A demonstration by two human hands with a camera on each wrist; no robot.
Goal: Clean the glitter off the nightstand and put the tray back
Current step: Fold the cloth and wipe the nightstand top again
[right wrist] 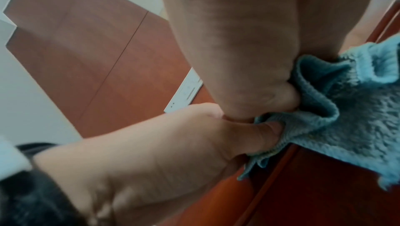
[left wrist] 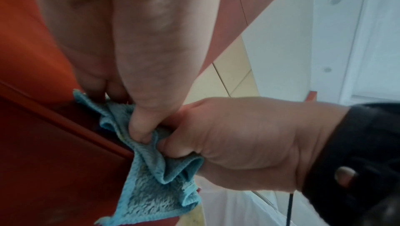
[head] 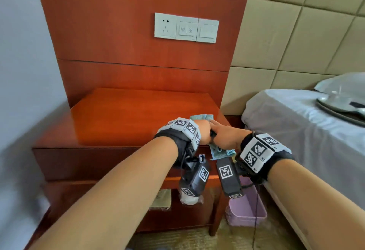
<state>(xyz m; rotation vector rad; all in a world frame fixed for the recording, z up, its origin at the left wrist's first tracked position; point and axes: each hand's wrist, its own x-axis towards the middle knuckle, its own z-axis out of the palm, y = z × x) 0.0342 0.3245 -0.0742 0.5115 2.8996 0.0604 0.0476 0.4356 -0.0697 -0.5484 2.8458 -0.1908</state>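
Observation:
The reddish wooden nightstand [head: 128, 119] has a glossy top, and I can make out no glitter on it. A light blue cloth [head: 221, 154] is bunched over its front right edge, part on the top and part hanging down. My left hand [head: 203, 133] and right hand [head: 223, 135] meet there. The left thumb [left wrist: 138, 127] pinches a fold of the cloth [left wrist: 151, 187], and the right thumb [left wrist: 173, 147] grips it just beside. The right wrist view shows the same grip on the cloth [right wrist: 346, 109]. The grey tray [head: 343, 109] lies on the bed to the right.
A purple bin [head: 245, 210] stands on the floor between the nightstand and the bed [head: 296, 123]. The nightstand's lower shelf holds a packet [head: 161, 198] and a white bundle [head: 189, 200]. Wall sockets [head: 186, 27] sit on the wood panel behind. A grey wall runs along the left.

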